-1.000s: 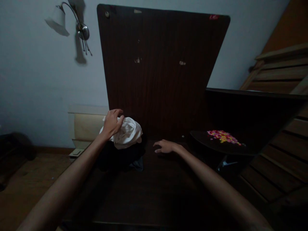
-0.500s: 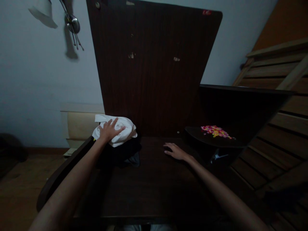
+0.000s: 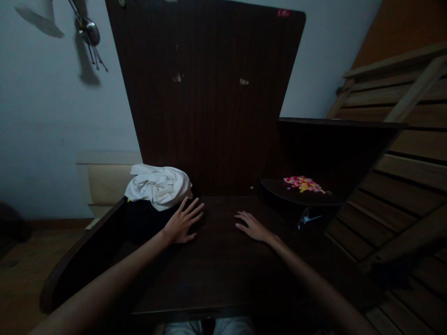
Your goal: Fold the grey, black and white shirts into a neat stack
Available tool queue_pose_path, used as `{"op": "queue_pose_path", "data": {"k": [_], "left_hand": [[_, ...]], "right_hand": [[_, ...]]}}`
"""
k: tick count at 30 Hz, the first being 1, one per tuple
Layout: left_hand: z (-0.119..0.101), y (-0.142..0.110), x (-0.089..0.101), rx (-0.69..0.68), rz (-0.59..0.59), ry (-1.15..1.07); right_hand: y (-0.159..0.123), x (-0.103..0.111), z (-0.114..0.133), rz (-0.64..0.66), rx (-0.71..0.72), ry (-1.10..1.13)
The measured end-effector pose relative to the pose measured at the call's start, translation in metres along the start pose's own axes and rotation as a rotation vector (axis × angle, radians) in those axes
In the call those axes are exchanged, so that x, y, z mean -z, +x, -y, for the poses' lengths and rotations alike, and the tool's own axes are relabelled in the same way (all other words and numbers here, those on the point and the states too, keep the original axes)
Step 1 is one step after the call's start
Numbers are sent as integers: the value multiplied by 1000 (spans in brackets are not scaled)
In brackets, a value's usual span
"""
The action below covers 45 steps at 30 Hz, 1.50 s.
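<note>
A crumpled white cloth rests on a dark bundle of fabric at the left end of the dark wooden desk. Just right of that pile is my left hand, fingers spread and holding nothing; part of the dark fabric is hidden behind it. My right hand is low over the middle of the desktop, palm down, its fingers stretched out and without anything in them. Whether either hand presses on the wood is hard to tell in the dim light.
A tall dark panel rises behind the desktop. On the right, pink and yellow bits lie on a small rounded shelf. Wooden slats lean farther right. A wall lamp is at upper left. The desk's raised left side curves forward.
My left hand has come off the white cloth and moved right, beside the pile. My right hand has shifted slightly right over the desk. The view has turned, sliding the scene leftward.
</note>
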State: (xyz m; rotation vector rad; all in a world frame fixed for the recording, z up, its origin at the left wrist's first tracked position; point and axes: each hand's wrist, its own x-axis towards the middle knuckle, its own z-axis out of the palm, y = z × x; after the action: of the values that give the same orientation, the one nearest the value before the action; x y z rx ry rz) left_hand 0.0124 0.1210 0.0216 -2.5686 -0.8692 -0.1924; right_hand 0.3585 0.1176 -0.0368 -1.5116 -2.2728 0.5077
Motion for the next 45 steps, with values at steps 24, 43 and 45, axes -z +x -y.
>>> {"op": "queue_pose_path", "data": {"k": [24,43,45], "left_hand": [[-51,7,-8,281,-63,-440],[-60,-4,-54,190,136,-599],[-58,-6,-54,158,118,-617]], "right_hand": [[-7,-18,26,-66,71,-59],[-20,-34,46,81,152,-111],[-22,-33,46,96,166,-97]]}}
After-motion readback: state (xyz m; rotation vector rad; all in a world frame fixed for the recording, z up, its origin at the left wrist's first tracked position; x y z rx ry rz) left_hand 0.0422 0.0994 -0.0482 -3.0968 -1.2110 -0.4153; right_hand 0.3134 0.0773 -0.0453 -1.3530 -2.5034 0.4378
